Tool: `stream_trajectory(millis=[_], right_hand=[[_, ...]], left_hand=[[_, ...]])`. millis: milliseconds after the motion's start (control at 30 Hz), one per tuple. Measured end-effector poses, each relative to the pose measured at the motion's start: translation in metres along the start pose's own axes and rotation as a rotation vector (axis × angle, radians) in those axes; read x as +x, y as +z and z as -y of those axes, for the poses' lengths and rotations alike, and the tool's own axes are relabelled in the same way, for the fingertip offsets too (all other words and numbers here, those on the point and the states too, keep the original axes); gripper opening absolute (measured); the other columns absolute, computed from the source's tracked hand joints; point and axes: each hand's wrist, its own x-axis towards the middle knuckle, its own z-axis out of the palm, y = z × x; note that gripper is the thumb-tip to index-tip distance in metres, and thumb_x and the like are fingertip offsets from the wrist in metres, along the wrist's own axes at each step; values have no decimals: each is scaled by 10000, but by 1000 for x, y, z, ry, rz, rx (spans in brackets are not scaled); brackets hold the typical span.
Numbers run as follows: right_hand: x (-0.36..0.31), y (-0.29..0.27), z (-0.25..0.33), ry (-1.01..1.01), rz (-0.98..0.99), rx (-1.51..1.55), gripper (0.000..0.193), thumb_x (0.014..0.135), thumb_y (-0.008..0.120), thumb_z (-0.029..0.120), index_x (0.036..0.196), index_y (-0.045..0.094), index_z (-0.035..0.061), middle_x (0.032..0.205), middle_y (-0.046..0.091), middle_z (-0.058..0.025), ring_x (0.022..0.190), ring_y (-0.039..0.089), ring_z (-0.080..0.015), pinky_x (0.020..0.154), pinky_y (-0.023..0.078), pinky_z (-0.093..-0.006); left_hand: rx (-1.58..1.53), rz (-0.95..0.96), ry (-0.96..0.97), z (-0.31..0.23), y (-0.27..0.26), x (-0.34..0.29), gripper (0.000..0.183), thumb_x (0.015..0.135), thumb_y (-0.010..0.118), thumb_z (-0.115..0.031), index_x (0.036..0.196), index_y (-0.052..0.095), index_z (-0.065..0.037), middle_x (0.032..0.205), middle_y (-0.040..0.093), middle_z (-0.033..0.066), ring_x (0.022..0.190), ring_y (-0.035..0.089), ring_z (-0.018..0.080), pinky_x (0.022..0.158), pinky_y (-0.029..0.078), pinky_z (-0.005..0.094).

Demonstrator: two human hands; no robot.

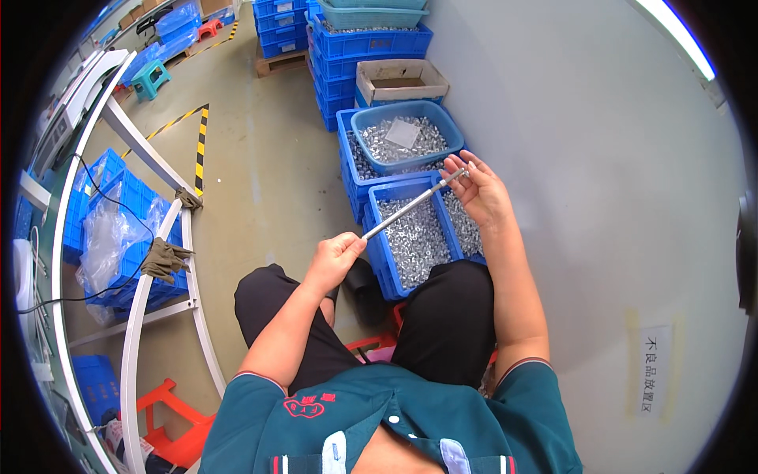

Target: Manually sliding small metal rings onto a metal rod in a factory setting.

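Largest item: grey wall [592, 237], running along the right. White-framed workbench [140, 316] on the left. Between them, along the wall at the far end, a stack of blue crates [379, 47], presumably piled to save floor space. Nearer, a cardboard carton [399, 95] with no lid.

Closer again, a larger blue crate [345, 150] carries a light-blue basin [403, 167]. Just in front of the seated person's knees, a near blue bin [407, 189] with a second filled section to its right; cannot tell whether divider or separate bin. Closeness to the knees suggests placement for easy reach.

Slim metal rod [407, 210] held in the air over the near bin, tilted: near end left and low, far end right and high. Left hand [335, 259] closed firmly round the near end, apparently the steadying grip. Right hand [483, 196] at the far end, fingers loosely curled and apart, rod tip against them; cannot tell whether they pinch it. Support at both ends probably keeps the tip in sight.

Olive cloth glove [164, 261] draped on the bench frame, likely for keeping at hand. Square pale card [402, 133] lies on the basin's contents. Smallest: silvery metal pieces [412, 245], loose in basin and bins.
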Motion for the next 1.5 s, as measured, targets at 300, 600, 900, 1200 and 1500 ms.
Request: stream_trajectory(millis=[300, 600, 900, 1200, 1500], right_hand=[[-5, 5, 6, -39, 68, -233, 341, 940, 405, 90, 1246, 360, -54, 1089, 560, -203, 967, 612, -266, 828, 537, -382], [-2, 11, 5, -60, 128, -357, 281, 941, 414, 108, 1171, 456, -47, 1000, 599, -169, 887, 640, -242, 789, 543, -356], [1, -3, 3, 44, 294, -247, 256, 921, 503, 215, 1060, 548, 5, 989, 621, -150, 881, 642, -230, 775, 531, -359], [-2, 6, -9, 214, 265, -230, 408, 941, 419, 422, 1017, 601, 64, 1031, 630, -94, 984, 564, -190, 822, 440, -347], [17, -17, -26, 224, 286, -781, 356, 919, 513, 311, 1141, 560, 37, 995, 625, -73, 909, 606, -151, 772, 486, -287]], left_hand=[[42, -7, 9, -1, -2, -1, 283, 883, 580, -273, 760, 574, -19, 553, 417, 4, 545, 389, 77, 502, 349, 265], [68, -18, 17, 2, -9, 0, 274, 880, 581, -264, 749, 570, -23, 544, 415, 23, 534, 389, 88, 496, 348, 273], [-15, 28, 9, -1, -13, -1, 239, 884, 576, -235, 766, 584, -26, 569, 426, 0, 561, 389, 72, 513, 347, 257], [-75, 28, -34, -7, -3, -1, 276, 897, 564, -255, 758, 562, -17, 604, 430, -47, 591, 382, 52, 525, 335, 239], [-200, -10, -84, 3, 5, 12, 285, 901, 558, -245, 713, 554, -31, 606, 441, -64, 579, 371, 31, 513, 311, 210]])
